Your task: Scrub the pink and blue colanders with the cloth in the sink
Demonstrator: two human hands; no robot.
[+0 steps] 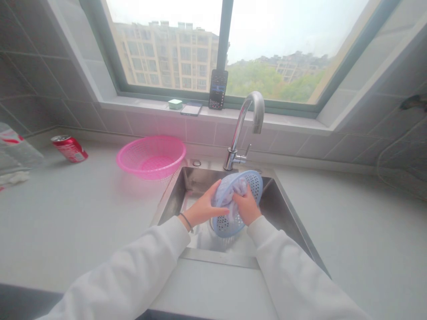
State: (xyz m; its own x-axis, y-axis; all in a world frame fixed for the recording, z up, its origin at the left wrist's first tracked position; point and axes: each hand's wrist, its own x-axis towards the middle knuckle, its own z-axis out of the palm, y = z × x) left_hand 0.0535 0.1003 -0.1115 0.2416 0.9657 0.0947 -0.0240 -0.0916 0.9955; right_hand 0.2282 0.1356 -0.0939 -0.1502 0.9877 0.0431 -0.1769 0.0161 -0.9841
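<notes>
The blue basket [255,183] tilts above the sink [288,215], its long axis running lower left to upper right. The left hand [203,207] holds its left side; the right hand's [247,207] fingers pinch the cloth [229,189] inside.

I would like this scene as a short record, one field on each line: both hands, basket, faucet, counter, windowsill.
Left hand: grips the edge of the blue basket
Right hand: holds pale cloth inside it
Basket position: tilted, over the sink
Faucet: behind the basket, no stream visible
Counter left of sink: pink basket, red can
Windowsill: phone propped up, small green box
</notes>
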